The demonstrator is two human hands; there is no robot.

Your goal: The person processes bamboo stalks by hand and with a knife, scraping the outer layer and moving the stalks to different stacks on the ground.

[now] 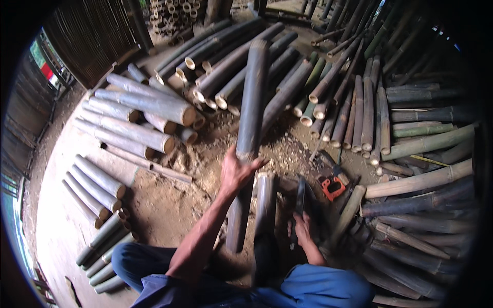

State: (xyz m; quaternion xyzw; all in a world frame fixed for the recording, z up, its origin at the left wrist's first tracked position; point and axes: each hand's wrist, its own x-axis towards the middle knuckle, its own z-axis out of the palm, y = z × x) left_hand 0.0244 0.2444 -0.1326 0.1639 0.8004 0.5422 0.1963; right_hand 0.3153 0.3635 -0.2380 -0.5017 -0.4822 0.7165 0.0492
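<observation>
My left hand (236, 173) is wrapped around a thick, dark bamboo pole (252, 92), gripping it below its middle. The pole is raised and slants from the far side down toward my knees, with its lower end just left of a shorter bamboo section (265, 203). That section points toward me between my legs. My right hand (303, 227) is closed around a machete-like knife (300, 197), its dark blade pointing away from me. The blade is apart from the pole, and its edge is hard to make out.
An orange-handled tool (332, 188) lies on the ground right of the knife. Cut bamboo sections (136, 128) are stacked at left, shorter ones (97, 179) nearer me. Long poles (231, 56) fill the far side, and another bamboo pile (426, 185) stands close at right.
</observation>
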